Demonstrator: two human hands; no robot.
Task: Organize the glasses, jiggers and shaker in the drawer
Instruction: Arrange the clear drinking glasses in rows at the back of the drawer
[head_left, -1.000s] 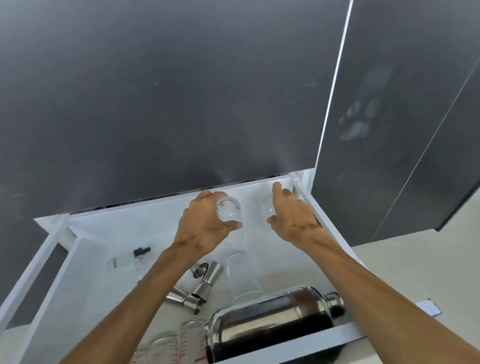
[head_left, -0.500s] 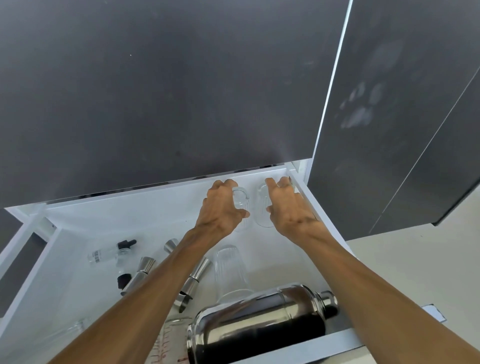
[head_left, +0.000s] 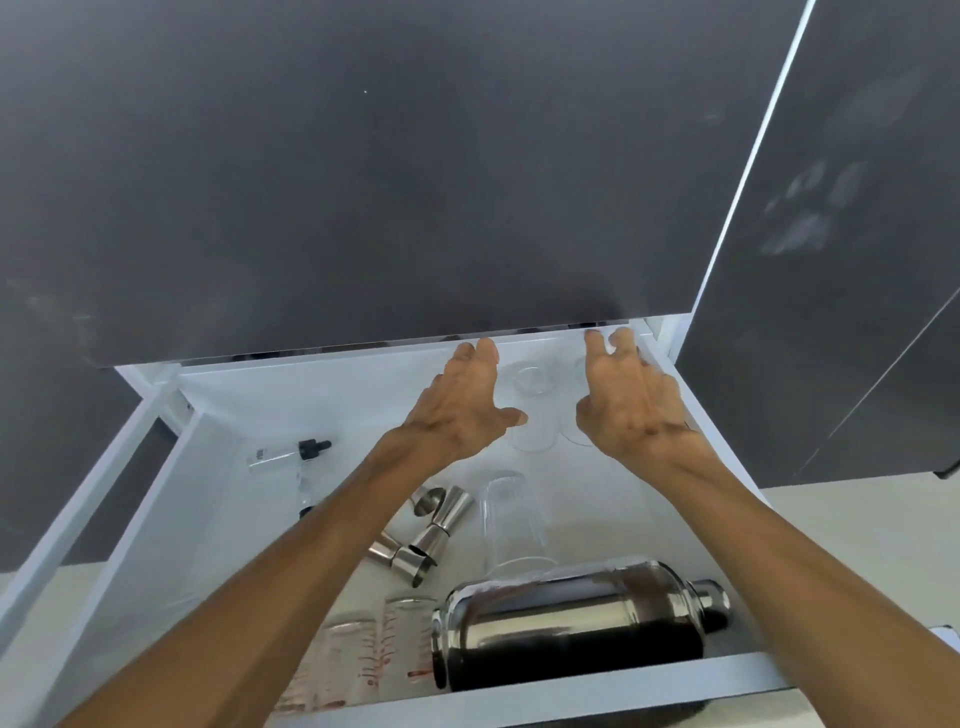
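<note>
In the open white drawer (head_left: 208, 467), two small clear glasses stand at the back right: one glass (head_left: 530, 410) between my hands and a second glass (head_left: 571, 415) mostly hidden behind my right hand (head_left: 631, 402). My left hand (head_left: 462, 408) hovers just left of the first glass, fingers spread, holding nothing. My right hand is spread too, beside the second glass. A taller clear glass (head_left: 511, 519) stands mid-drawer. Steel jiggers (head_left: 421, 535) lie beside my left forearm. The steel shaker (head_left: 571, 618) lies on its side at the front.
Small dropper bottles (head_left: 288, 452) lie at the drawer's left. Clear measuring cups with red marks (head_left: 384, 649) sit at the front beside the shaker. A dark cabinet front (head_left: 363, 182) rises behind the drawer, with another dark panel (head_left: 831, 260) to the right.
Both hands have let go of the two small glasses and opened, drawing slightly apart. The glasses now stand at the drawer's back right corner.
</note>
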